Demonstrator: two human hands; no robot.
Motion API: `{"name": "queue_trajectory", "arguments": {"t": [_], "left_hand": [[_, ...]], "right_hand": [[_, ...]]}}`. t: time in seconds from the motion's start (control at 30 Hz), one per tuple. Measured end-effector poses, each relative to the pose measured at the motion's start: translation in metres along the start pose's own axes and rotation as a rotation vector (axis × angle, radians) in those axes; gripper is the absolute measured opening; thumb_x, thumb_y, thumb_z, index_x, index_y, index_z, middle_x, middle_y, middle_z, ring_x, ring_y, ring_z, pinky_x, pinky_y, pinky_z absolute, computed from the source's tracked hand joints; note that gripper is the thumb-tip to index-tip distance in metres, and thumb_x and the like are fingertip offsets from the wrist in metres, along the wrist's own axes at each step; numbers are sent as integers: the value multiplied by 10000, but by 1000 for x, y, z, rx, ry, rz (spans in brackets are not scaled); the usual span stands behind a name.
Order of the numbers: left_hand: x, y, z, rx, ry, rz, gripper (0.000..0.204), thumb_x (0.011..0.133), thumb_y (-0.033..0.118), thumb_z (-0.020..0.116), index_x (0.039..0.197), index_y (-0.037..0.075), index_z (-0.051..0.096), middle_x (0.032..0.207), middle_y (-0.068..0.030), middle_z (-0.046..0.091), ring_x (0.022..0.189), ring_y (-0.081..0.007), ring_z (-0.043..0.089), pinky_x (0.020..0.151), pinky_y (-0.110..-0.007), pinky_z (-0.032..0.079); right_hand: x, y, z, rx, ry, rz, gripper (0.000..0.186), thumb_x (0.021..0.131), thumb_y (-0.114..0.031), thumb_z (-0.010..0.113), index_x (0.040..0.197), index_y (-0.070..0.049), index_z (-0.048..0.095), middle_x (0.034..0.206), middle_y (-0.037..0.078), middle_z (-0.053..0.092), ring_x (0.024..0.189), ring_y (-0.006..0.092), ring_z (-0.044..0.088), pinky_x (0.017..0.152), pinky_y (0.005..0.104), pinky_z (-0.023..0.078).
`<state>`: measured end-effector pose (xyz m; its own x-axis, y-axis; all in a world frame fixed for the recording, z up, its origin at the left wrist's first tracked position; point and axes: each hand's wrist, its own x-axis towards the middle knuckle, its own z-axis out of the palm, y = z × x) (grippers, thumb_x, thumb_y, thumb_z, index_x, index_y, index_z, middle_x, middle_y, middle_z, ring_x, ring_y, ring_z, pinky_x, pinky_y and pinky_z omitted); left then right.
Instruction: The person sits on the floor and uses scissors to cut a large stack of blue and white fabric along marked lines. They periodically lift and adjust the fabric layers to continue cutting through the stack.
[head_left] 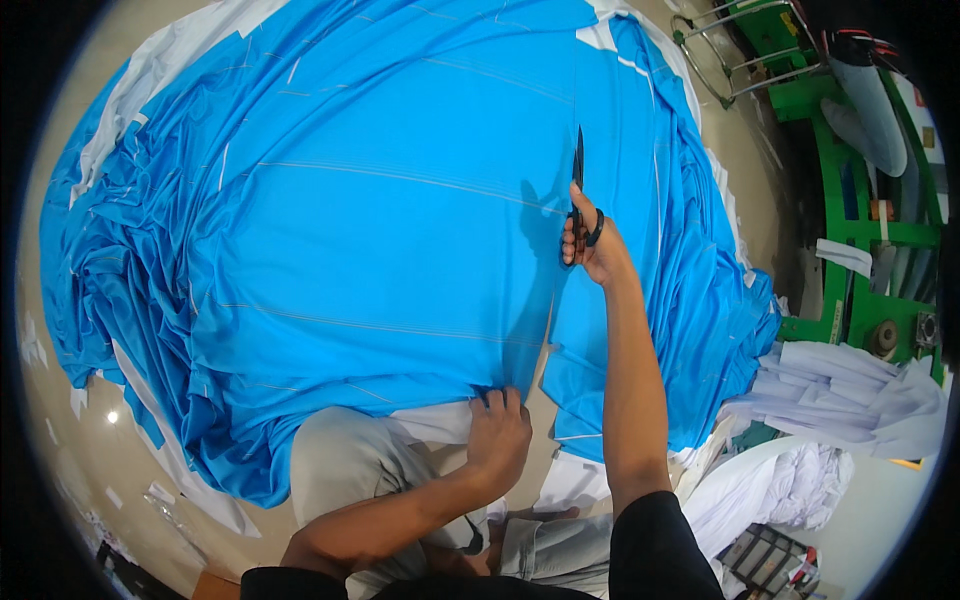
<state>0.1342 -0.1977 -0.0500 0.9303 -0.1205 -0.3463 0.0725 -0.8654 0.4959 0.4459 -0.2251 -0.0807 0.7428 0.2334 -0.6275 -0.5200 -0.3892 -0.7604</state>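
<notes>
A big sheet of bright blue fabric (pixel 400 240) with thin pale lines lies spread before me, bunched into folds at its left and right. My right hand (pixel 592 240) is closed round the handles of black scissors (pixel 578 155), whose blades point away from me over the cloth. From near me, a slit runs up through the blue to about where the scissors are. Closed on the near edge of the cloth, left of that slit, is my left hand (pixel 499 435); its fingertips are partly hidden.
Green metal machinery (pixel 855 235) and a metal rack (pixel 745 50) stand at the right. White cloth (pixel 850 395) is heaped at the lower right beside a dark box (pixel 768 560). Scraps lie on the tiled floor (pixel 110 450) at the left.
</notes>
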Motion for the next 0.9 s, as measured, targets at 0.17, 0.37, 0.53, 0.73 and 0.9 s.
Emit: {"name": "queue_trajectory", "arguments": {"t": [0.17, 0.37, 0.53, 0.73, 0.9], "left_hand": [[0, 3, 9, -6, 57, -20, 333, 812, 224, 707, 1081, 30, 733, 1137, -141, 559, 1062, -311, 517, 898, -523, 430], [0, 3, 11, -18, 48, -21, 295, 825, 229, 693, 1045, 39, 738, 1109, -146, 569, 1036, -318, 530, 885, -537, 435], [1, 6, 9, 57, 7, -37, 442, 850, 411, 750, 1085, 38, 723, 1170, -140, 564, 1080, -298, 524, 883, -499, 438], [1, 5, 5, 102, 30, -25, 482, 853, 439, 736, 1096, 24, 717, 1159, -145, 571, 1054, -309, 537, 881, -519, 445], [3, 3, 13, 62, 64, -8, 423, 841, 378, 720, 1074, 26, 720, 1105, -141, 577, 1022, -315, 538, 849, -526, 438]], "right_hand": [[9, -6, -2, -25, -22, 7, 614, 824, -653, 775, 763, -74, 580, 625, 44, 548, 512, 163, 547, 467, 306, 476], [8, -1, 3, -124, 19, 8, 608, 822, -618, 797, 790, -53, 575, 659, 39, 541, 523, 162, 535, 469, 318, 471], [11, -15, 2, -11, 24, 38, 572, 836, -628, 779, 721, -104, 577, 595, 26, 540, 489, 141, 524, 452, 290, 452], [27, -37, 6, -11, 8, 8, 554, 831, -602, 797, 724, -103, 581, 601, 24, 542, 486, 142, 521, 451, 291, 448], [34, -27, 8, -115, 36, -11, 571, 819, -587, 817, 756, -74, 574, 642, 33, 553, 520, 152, 543, 464, 303, 470]]}}
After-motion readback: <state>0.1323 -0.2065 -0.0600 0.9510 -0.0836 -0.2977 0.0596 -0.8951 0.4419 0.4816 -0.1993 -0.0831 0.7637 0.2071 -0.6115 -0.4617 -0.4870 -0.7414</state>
